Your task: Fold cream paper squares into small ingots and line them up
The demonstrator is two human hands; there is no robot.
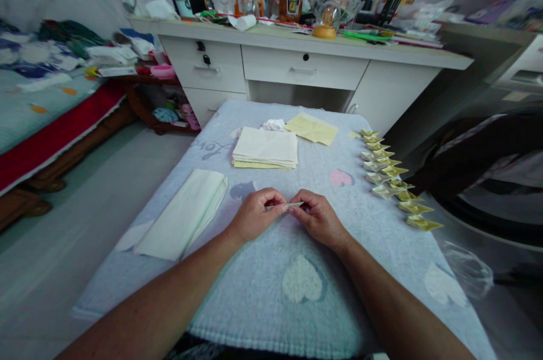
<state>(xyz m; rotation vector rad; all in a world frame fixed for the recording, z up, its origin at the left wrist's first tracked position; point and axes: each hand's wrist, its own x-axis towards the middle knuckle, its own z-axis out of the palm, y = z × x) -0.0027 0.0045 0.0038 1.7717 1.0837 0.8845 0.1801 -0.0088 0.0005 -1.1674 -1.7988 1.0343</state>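
Over the middle of the cloth-covered table, my left hand (259,212) and my right hand (316,216) pinch a small, narrow piece of folded paper (293,204) between thumbs and fingers. Most of that paper is hidden by my fingers. Just beyond my hands lies a stack of white and yellow paper sheets (266,147). A yellow sheet (313,128) with creases rests behind it, beside a crumpled white paper (272,124). Along the right side stand rows of small folded paper boats (386,170), yellowish and pale.
A long folded pale paper or cloth (186,213) lies left of my left forearm. The blue tablecloth (254,298) has heart prints. Behind stands a white desk (271,60) crowded with jars and clutter. A bed (46,100) is at left, a washing machine (520,69) at right.
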